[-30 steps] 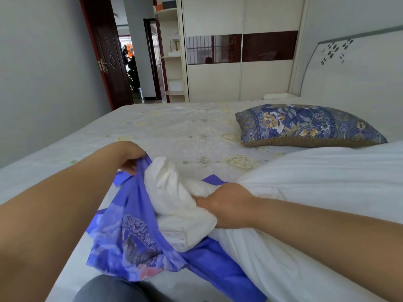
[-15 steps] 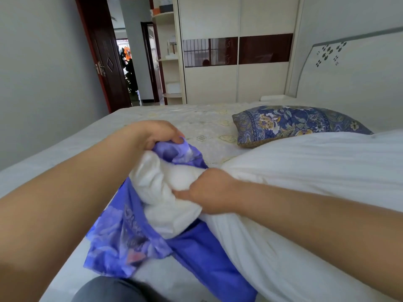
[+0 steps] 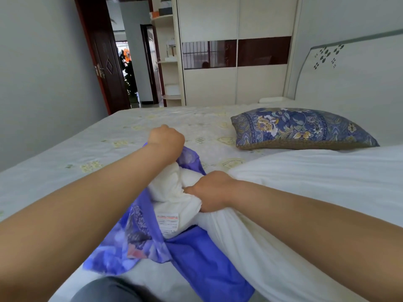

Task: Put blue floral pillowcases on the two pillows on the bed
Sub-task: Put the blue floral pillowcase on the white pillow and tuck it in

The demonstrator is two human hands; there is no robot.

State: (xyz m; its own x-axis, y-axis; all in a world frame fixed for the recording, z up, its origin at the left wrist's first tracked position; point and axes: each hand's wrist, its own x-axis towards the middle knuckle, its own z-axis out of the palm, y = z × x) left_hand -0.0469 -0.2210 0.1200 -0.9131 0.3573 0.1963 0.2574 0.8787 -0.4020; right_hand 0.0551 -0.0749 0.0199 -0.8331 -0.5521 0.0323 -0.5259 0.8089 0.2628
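A bare white pillow [image 3: 305,188] lies across the bed from the right. Its near end, with a printed label, is bunched inside the mouth of a blue floral pillowcase [image 3: 135,240]. My right hand [image 3: 212,191] grips that bunched end. My left hand [image 3: 166,141] holds the upper edge of the pillowcase opening, raised above the pillow end. A second pillow [image 3: 301,128] in a blue floral case rests by the headboard.
The bed [image 3: 87,153] has a pale patterned sheet. A white headboard [image 3: 349,79] stands at the right. A wardrobe [image 3: 235,51] and an open dark door [image 3: 106,66] are beyond the bed. A dark knee [image 3: 109,290] shows at the bottom.
My left hand has lifted the pillowcase edge up and forward over the pillow end. My right hand keeps its grip on the bunched pillow, pushing it further into the case.
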